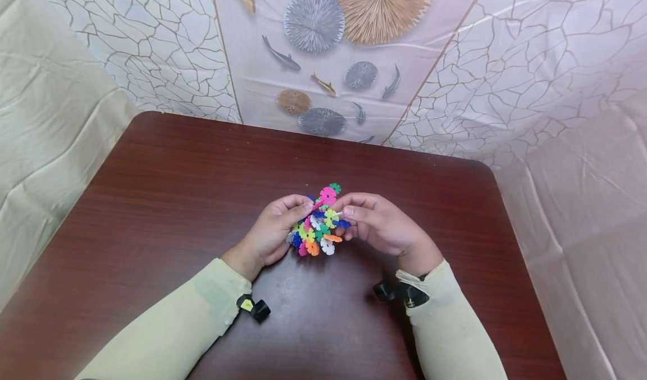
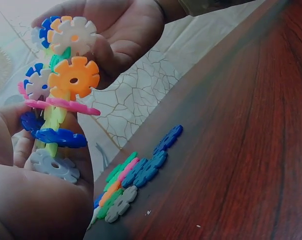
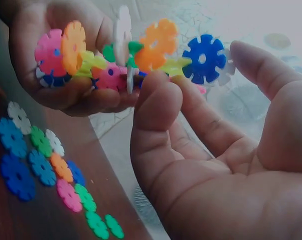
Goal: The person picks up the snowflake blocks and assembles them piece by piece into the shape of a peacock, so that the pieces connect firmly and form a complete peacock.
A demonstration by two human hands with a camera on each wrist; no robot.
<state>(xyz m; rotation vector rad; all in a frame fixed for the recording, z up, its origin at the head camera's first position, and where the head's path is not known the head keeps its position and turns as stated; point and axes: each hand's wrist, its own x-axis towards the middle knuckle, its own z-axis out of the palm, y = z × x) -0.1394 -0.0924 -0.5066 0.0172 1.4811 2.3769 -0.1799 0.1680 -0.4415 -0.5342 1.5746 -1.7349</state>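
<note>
Between the hands is a cluster of interlocking plastic flower discs (image 1: 322,233), slotted together in pink, orange, yellow, green, blue and white. My left hand (image 1: 275,225) grips its left side, thumb on top. At the cluster's right side, my right hand (image 1: 381,223) pinches its edge with thumb and fingers. Near that thumb tip, the right wrist view shows a blue disc (image 3: 204,58) with a whitish disc (image 3: 227,72) partly hidden behind it. An orange disc (image 2: 74,77) faces the left wrist camera. Fingers cover parts of the cluster.
Several loose flower discs lie on the dark wooden table (image 1: 167,200), including a grey one (image 2: 121,204), a blue one (image 3: 17,176) and a pink one (image 3: 69,195). Patterned cloth (image 1: 177,43) hangs behind the table, with plain cloth (image 1: 581,217) at the sides.
</note>
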